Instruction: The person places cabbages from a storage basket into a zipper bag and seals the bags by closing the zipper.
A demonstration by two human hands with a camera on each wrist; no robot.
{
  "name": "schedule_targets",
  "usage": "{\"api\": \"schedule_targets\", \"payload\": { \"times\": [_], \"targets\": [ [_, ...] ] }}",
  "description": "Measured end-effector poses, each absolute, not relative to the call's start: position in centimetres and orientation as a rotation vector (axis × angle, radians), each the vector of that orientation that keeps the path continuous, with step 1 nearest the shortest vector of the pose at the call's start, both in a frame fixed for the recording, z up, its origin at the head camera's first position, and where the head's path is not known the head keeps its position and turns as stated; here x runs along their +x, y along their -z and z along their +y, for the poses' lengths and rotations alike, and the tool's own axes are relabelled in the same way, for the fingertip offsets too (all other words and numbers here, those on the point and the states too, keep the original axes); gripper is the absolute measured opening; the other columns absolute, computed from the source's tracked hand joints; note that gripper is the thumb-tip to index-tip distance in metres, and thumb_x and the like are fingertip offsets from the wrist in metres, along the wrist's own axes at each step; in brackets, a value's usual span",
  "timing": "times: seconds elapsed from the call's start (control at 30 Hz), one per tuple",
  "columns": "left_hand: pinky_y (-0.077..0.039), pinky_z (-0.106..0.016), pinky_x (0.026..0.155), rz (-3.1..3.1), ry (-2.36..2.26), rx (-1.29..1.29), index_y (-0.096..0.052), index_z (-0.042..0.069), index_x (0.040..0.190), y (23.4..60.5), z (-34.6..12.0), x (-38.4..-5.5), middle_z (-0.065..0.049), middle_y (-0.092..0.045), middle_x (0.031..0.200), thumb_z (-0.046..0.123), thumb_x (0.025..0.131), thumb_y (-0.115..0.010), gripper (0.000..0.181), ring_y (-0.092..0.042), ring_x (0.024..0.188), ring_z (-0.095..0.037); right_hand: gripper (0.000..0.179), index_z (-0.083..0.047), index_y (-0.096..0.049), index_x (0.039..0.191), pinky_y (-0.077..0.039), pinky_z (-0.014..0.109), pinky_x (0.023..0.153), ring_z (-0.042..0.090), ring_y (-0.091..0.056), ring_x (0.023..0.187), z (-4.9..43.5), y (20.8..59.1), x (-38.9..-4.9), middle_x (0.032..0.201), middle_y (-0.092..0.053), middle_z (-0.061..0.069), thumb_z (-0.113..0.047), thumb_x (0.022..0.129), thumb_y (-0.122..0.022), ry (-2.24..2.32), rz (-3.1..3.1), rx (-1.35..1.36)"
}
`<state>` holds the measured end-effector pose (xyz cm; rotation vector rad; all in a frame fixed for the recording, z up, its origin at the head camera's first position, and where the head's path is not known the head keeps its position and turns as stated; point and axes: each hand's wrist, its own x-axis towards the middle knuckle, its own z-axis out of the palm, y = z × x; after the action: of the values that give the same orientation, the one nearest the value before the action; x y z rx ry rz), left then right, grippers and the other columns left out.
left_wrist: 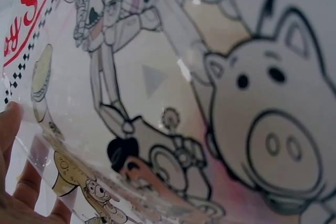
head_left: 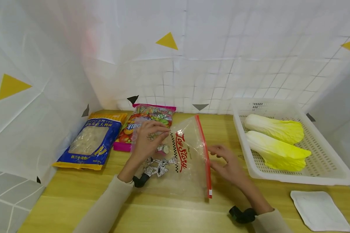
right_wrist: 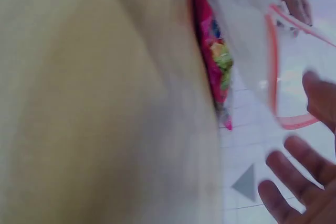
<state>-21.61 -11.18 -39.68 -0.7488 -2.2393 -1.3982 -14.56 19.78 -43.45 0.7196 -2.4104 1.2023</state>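
A clear zip bag (head_left: 192, 181) with a red zip edge and a red "Toy Story" print is held up over the table, its cartoon figures large in the left wrist view. My left hand (head_left: 145, 137) pinches the bag's upper side between thumb and fingers. Just right of the red zip (head_left: 205, 152), my right hand (head_left: 228, 165) has its fingers spread and loosely bent. In the right wrist view, the red-edged mouth of the bag (right_wrist: 272, 66) gapes, and the right thumb (right_wrist: 319, 98) overlaps its rim.
Behind the bag lies a pink-edged candy packet (head_left: 123, 146); left of it, a blue and yellow pasta packet (head_left: 88, 139). At right, a white plastic basket (head_left: 297, 177) holds two pale-yellow cabbage pieces (head_left: 280, 149). A white flat packet (head_left: 320, 210) rests in front of it.
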Motion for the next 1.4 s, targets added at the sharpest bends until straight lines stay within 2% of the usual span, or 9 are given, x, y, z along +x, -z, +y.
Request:
{"api": "schedule_targets", "payload": {
  "times": [0.13, 0.33, 0.43, 0.53, 0.77, 0.93, 1.23, 1.4],
  "targets": [
    [-0.029, -0.052, 0.108, -2.225, 1.401, -0.76, -0.081, 0.015, 0.102, 39.5, -11.1, -21.6, -0.004, -0.073, 0.114, 0.014, 0.092, -0.076, 0.012, -0.052, 0.118, -0.025, 0.048, -0.014, -0.07, 0.131, -0.051, 0.028, 0.085, 0.011, -0.058, 0.112, 20.0, 41.6, -14.2, 0.122, -0.067, 0.005, -0.003, 0.085, -0.08, -1.129, -2.41, 0.639],
    [-0.026, -0.055, 0.107, -2.232, 1.424, -0.759, -0.081, 0.015, 0.103, 39.6, -11.1, -21.6, -0.01, -0.072, 0.113, 0.014, 0.093, -0.075, 0.012, -0.05, 0.116, -0.025, 0.052, -0.014, -0.07, 0.131, -0.045, 0.014, 0.094, 0.019, -0.063, 0.111, 20.8, 39.0, -14.2, 0.12, -0.068, 0.005, -0.004, 0.082, -0.083, -0.963, -2.404, 0.671],
    [-0.025, -0.057, 0.109, -2.238, 1.432, -0.75, -0.081, 0.015, 0.102, 39.7, -11.2, -21.6, -0.01, -0.072, 0.112, 0.015, 0.092, -0.075, 0.012, -0.05, 0.118, -0.025, 0.052, -0.013, -0.07, 0.13, -0.045, 0.013, 0.09, 0.02, -0.062, 0.109, 21.3, 37.7, -14.3, 0.118, -0.067, 0.006, -0.002, 0.081, -0.084, -0.911, -2.387, 0.705],
    [-0.024, -0.058, 0.11, -2.242, 1.431, -0.744, -0.081, 0.016, 0.102, 39.7, -11.2, -21.6, -0.005, -0.072, 0.11, 0.016, 0.093, -0.075, 0.011, -0.05, 0.119, -0.025, 0.052, -0.014, -0.071, 0.128, -0.044, 0.012, 0.085, 0.016, -0.061, 0.106, 22.2, 36.5, -14.6, 0.115, -0.068, 0.006, 0.0, 0.08, -0.083, -0.88, -2.376, 0.745],
    [-0.024, -0.059, 0.112, -2.229, 1.429, -0.749, -0.081, 0.016, 0.102, 39.9, -11.3, -21.8, -0.004, -0.072, 0.108, 0.015, 0.092, -0.076, 0.011, -0.051, 0.12, -0.025, 0.06, -0.015, -0.071, 0.129, -0.04, 0.005, 0.094, 0.004, -0.058, 0.11, 25.0, 34.1, -15.2, 0.115, -0.069, 0.0, 0.006, 0.075, -0.084, -0.829, -2.399, 0.825],
    [-0.025, -0.057, 0.111, -2.219, 1.43, -0.753, -0.081, 0.015, 0.101, 39.9, -11.3, -21.7, -0.004, -0.072, 0.108, 0.015, 0.092, -0.076, 0.011, -0.051, 0.118, -0.026, 0.061, -0.016, -0.07, 0.13, -0.039, 0.004, 0.095, -0.003, -0.054, 0.111, 26.9, 32.8, -15.2, 0.114, -0.069, -0.003, 0.004, 0.074, -0.086, -0.771, -2.445, 0.806],
    [-0.024, -0.056, 0.109, -2.229, 1.431, -0.739, -0.082, 0.016, 0.102, 39.8, -11.3, -21.6, -0.004, -0.072, 0.109, 0.016, 0.092, -0.076, 0.011, -0.05, 0.118, -0.025, 0.05, -0.021, -0.071, 0.131, -0.035, 0.005, 0.092, -0.012, -0.05, 0.11, 31.0, 31.7, -16.4, 0.121, -0.07, 0.0, -0.004, 0.085, -0.081, -0.768, -2.544, 0.634],
    [-0.026, -0.055, 0.109, -2.22, 1.429, -0.747, -0.082, 0.016, 0.101, 39.9, -11.2, -21.6, -0.004, -0.072, 0.108, 0.015, 0.092, -0.076, 0.011, -0.051, 0.116, -0.025, 0.044, -0.021, -0.068, 0.133, -0.034, 0.004, 0.088, -0.011, -0.052, 0.106, 33.8, 32.2, -17.3, 0.129, -0.067, -0.007, -0.013, 0.091, -0.077, -0.813, -2.646, 0.512]
  ]
}}
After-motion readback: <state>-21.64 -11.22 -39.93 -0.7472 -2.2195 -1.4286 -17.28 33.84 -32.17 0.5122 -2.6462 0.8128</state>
